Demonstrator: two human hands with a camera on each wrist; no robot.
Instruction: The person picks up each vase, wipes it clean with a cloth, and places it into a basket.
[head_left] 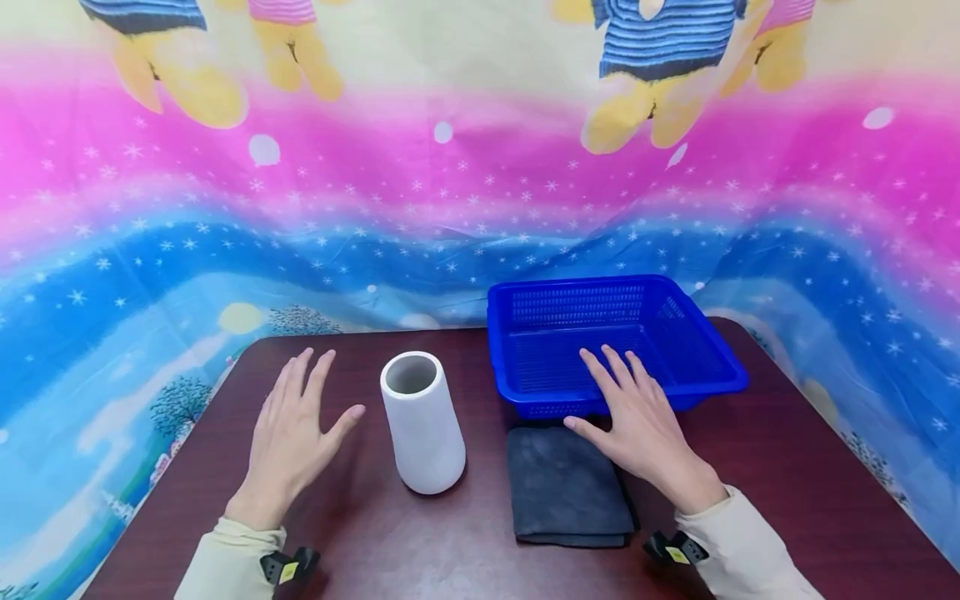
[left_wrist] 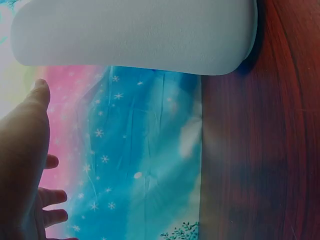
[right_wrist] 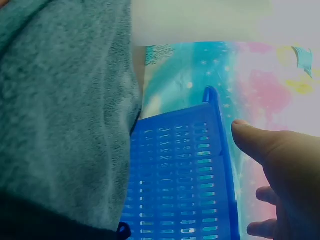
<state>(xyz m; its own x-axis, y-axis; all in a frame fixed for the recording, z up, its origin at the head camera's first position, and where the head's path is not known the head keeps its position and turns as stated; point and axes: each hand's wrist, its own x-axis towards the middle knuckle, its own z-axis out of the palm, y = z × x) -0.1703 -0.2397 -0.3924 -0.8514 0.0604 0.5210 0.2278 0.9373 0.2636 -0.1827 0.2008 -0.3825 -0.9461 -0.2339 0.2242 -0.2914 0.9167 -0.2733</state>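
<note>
A white vase (head_left: 429,437) with a wide round mouth stands upright on the table, left of a folded dark grey cloth (head_left: 566,492). My left hand (head_left: 292,433) hovers to the left of the vase, fingers spread, apart from it and holding nothing. In the left wrist view the vase (left_wrist: 135,35) lies across the top, beyond the thumb. My right hand (head_left: 645,425) is over the cloth's upper right and the near rim of a blue plastic basket (head_left: 622,392), its fingers extended and nothing held. The right wrist view shows the cloth (right_wrist: 65,115) close up beside the basket's slotted wall (right_wrist: 175,175).
The dark red-brown table (head_left: 360,550) has rounded back corners. Behind it hangs a colourful printed curtain (head_left: 420,183) with snowflakes and cartoon figures. The basket stands at the table's back right, close to the curtain. Each wrist carries a small black strapped device (head_left: 288,567).
</note>
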